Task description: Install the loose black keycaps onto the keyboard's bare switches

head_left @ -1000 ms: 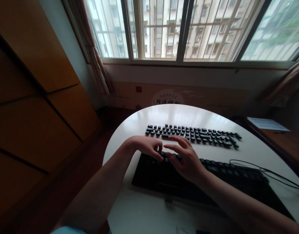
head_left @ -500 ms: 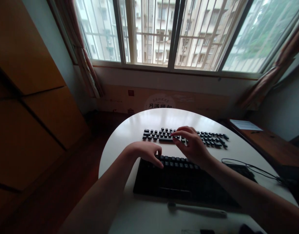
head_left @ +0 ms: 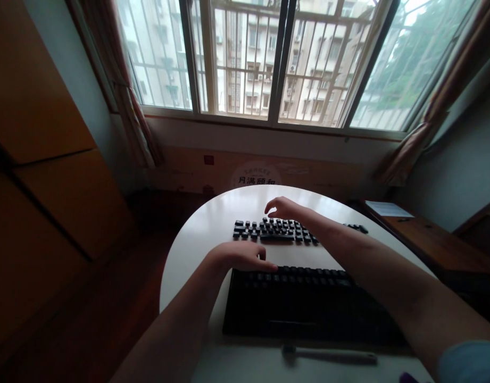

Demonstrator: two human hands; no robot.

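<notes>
A black keyboard (head_left: 304,303) lies on a round white table (head_left: 197,250). Beyond it, loose black keycaps (head_left: 268,230) are laid out in rows on the tabletop. My left hand (head_left: 240,256) rests on the keyboard's upper left corner, fingers curled down onto the top row of keys, holding nothing I can make out. My right hand (head_left: 282,207) reaches across to the far edge of the loose keycaps, fingers bent downward and slightly apart above them. My right forearm hides the right part of the keycap rows.
A slim pen-like tool (head_left: 328,355) lies on the table in front of the keyboard. A wooden cabinet (head_left: 49,175) stands at the left. A low wooden side table with a paper (head_left: 384,208) is at the right. A barred window (head_left: 276,58) fills the back.
My right hand has left the keyboard and moved forward to the far side of the loose keycaps. The left hand stayed on the keyboard's corner. The view tilted upward.
</notes>
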